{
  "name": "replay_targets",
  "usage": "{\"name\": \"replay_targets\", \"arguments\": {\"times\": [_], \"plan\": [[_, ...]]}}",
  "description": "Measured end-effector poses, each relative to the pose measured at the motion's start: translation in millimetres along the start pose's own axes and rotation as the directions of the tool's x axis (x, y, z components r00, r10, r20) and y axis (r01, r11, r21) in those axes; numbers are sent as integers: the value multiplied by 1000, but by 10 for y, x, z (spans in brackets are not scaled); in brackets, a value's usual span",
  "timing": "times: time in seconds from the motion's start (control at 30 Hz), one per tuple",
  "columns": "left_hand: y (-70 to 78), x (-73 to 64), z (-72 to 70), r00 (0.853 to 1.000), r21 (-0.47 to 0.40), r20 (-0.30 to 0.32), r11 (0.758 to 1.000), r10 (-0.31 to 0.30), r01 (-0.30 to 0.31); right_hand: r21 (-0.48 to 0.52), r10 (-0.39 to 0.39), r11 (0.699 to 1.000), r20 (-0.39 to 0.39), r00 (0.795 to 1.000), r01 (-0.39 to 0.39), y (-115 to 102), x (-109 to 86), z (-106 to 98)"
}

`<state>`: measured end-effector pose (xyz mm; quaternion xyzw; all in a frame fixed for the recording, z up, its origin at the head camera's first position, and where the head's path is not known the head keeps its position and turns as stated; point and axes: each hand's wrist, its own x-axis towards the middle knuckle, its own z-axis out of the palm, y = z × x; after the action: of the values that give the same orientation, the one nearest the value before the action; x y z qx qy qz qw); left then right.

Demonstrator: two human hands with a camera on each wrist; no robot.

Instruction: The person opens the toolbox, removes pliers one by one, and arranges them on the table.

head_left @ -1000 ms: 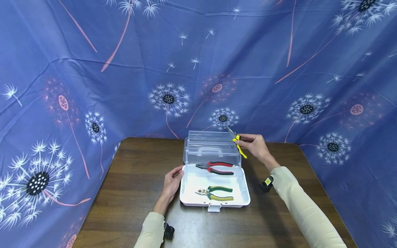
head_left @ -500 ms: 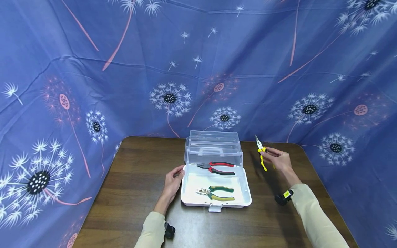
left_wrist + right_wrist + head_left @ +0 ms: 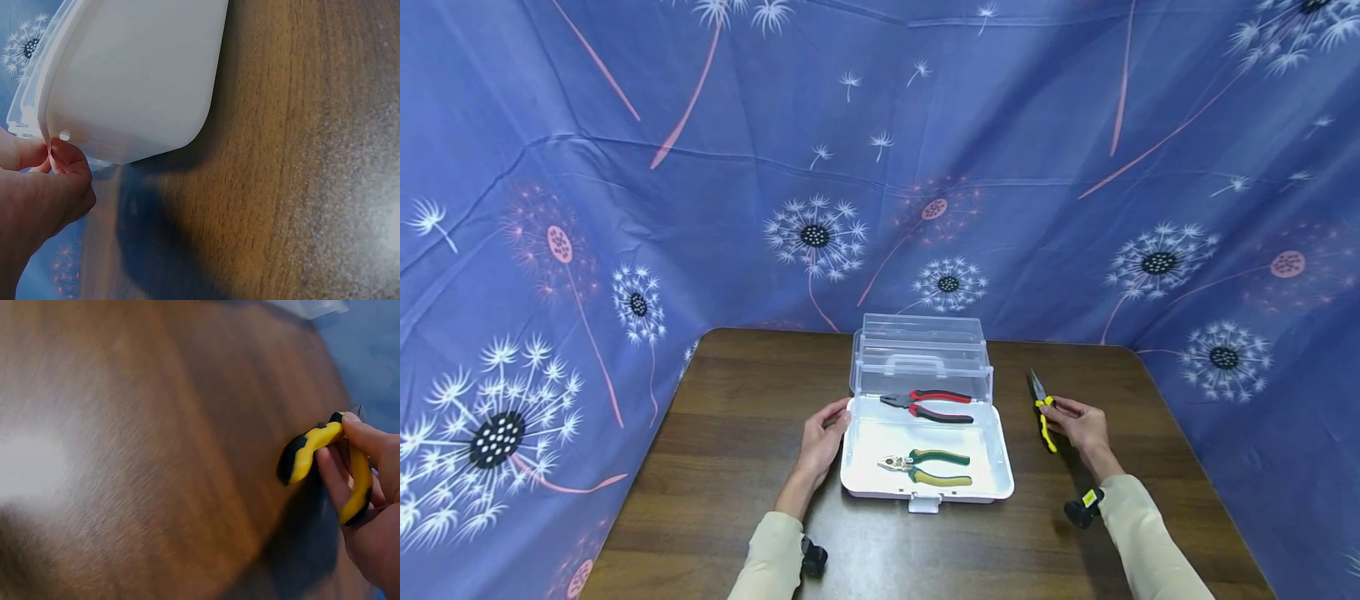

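A white toolbox [image 3: 867,437] stands on the table with its clear lid [image 3: 925,332] raised. My left hand [image 3: 817,442] pinches the box's left rim between thumb and fingers, as the left wrist view shows on the white wall [image 3: 137,75]. Inside the box lie red-and-black pliers [image 3: 945,417] at the back and green-and-yellow pliers [image 3: 940,480] at the front. Right of the box, my right hand [image 3: 1084,427] grips yellow-and-black needle-nose pliers [image 3: 1045,425], tip pointing away from me. Their handles [image 3: 322,435] are spread in the right wrist view. Whether they touch the table I cannot tell.
The brown wooden table [image 3: 722,433] extends on both sides of the box. A blue dandelion-print cloth [image 3: 737,233] hangs behind and beside it. The box's front latch [image 3: 924,504] hangs down, unfastened.
My right hand has carried the needle-nose pliers from above the raised lid to the right, then down and nearer to the table. The left hand has stayed at the box's rim.
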<state>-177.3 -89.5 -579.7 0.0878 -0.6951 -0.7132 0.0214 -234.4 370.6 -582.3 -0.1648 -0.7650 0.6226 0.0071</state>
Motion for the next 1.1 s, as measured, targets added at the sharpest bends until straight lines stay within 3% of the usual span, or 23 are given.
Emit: {"name": "replay_targets", "arguments": {"times": [0.17, 0.27, 0.37, 0.53, 0.93, 1.03, 1.1], "plan": [[20, 5, 18, 1000, -12, -4, 1000, -1, 1, -162, -78, 984, -40, 996, 70, 43, -20, 7], [25, 11, 27, 1000, -13, -2, 1000, 1, -1, -349, -140, 932, -88, 986, 102, 45, -35, 7], [25, 12, 33, 1000, -15, 3, 1000, 5, -5, -519, -180, 849, -109, 978, 99, 48, -51, -21], [26, 8, 32, 1000, -7, 5, 1000, 4, -4, -589, -189, 800, -69, 979, 113, 43, -74, -81], [70, -20, 19, 1000, 10, 3, 1000, -10, 10, -582, -210, 794, 15, 978, 179, -67, -153, -98], [9, 9, 2, 1000, 24, -3, 999, -29, 29, -554, -190, 812, 45, 981, 183, -167, -188, -103], [3, 8, 7, 999, 29, -2, 999, -37, 37, -506, -177, 843, 62, 982, 184, -240, -210, -111]]}}
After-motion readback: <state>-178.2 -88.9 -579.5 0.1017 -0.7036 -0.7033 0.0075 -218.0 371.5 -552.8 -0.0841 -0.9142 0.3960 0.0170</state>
